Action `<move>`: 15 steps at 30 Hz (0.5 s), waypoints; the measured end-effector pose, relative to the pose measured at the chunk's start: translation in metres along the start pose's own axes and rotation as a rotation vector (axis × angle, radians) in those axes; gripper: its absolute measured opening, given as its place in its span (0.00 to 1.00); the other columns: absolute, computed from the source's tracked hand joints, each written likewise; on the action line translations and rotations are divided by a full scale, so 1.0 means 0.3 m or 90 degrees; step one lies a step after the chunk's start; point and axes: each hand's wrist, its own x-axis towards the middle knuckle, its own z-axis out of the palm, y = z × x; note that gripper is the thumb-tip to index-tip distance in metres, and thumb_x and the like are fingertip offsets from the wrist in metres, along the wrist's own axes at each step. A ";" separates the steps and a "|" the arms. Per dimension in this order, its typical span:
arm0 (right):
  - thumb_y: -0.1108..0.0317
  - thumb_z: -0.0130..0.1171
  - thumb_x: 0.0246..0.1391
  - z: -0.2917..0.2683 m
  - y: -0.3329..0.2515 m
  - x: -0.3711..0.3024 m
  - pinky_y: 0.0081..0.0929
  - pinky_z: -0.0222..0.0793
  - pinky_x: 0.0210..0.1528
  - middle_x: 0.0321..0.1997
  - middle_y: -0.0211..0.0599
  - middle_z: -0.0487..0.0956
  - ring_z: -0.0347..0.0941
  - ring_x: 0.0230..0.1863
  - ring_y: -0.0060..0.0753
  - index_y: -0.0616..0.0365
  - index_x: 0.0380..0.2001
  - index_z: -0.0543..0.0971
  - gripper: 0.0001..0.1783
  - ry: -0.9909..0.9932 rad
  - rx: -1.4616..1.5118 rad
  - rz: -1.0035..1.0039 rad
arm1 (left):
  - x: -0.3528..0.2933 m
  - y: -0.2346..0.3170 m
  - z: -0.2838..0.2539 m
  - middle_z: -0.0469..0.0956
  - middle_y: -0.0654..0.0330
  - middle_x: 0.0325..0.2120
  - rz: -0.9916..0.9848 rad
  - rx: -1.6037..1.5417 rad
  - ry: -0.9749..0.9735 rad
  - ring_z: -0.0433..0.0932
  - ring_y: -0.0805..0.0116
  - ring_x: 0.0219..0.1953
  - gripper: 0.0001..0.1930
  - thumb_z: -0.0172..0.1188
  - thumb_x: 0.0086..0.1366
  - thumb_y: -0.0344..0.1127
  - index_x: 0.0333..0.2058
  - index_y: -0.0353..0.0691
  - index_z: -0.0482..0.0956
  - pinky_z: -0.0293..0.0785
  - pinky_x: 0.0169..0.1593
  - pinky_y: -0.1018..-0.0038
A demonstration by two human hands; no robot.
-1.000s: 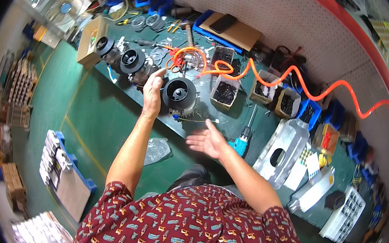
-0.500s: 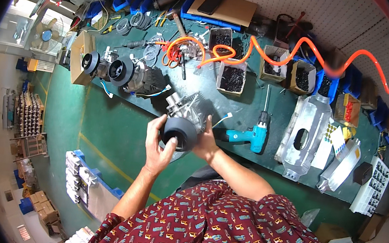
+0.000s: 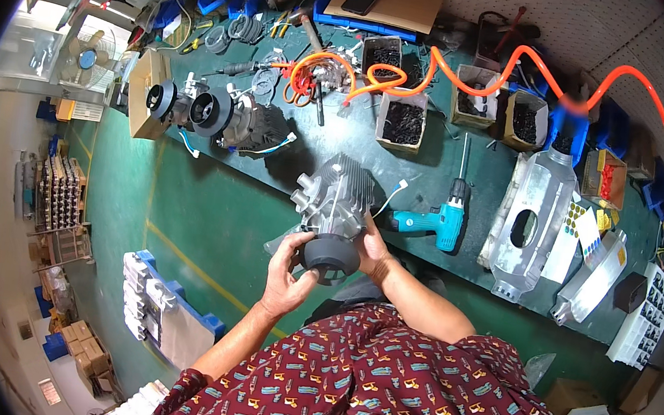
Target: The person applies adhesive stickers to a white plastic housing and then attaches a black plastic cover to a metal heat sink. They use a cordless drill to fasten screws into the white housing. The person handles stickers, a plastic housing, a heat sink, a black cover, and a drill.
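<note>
At the bench's front edge I hold a finned metal blower unit with a black fan wheel on its near end. My left hand is closed on the wheel's left side, fingers on its rim and thumb near its opening. My right hand wraps the unit's right side; part of its fingers is hidden behind the metal. A thin lead with a white plug comes off the unit's right side. Two similar blower units, one with a black wheel, stand on the bench to the left.
A teal cordless drill lies right of my hands, its long bit pointing away. Bins of dark screws line the back under a coiled orange air hose. Silver metal housings and a white parts tray are at right.
The blower unit has moved slightly right and turned in my hands. Its finned body now points away, and the wheel's opening has swung from facing up toward facing me.
</note>
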 end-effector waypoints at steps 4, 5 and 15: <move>0.34 0.59 0.61 0.139 -0.043 -0.116 0.43 0.68 0.69 0.62 0.34 0.80 0.76 0.62 0.39 0.50 0.65 0.73 0.40 -0.010 -0.131 -0.070 | -0.061 0.008 0.006 0.70 0.56 0.52 0.067 0.021 -0.036 0.75 0.65 0.54 0.29 0.62 0.53 0.23 0.57 0.33 0.70 0.73 0.60 0.67; 0.36 0.61 0.61 0.136 -0.075 -0.149 0.47 0.70 0.67 0.63 0.36 0.79 0.76 0.62 0.39 0.51 0.65 0.73 0.38 -0.047 -0.090 -0.063 | -0.058 0.019 0.018 0.71 0.56 0.50 0.118 0.030 -0.063 0.76 0.64 0.52 0.30 0.64 0.52 0.25 0.56 0.32 0.70 0.73 0.58 0.68; 0.59 0.69 0.61 0.357 -0.427 -0.634 0.42 0.72 0.64 0.62 0.36 0.75 0.73 0.62 0.33 0.47 0.72 0.60 0.41 0.211 -0.339 -0.442 | 0.256 0.145 0.336 0.66 0.72 0.21 0.068 0.054 -0.044 0.63 0.82 0.24 0.26 0.70 0.60 0.36 0.56 0.31 0.77 0.60 0.29 0.79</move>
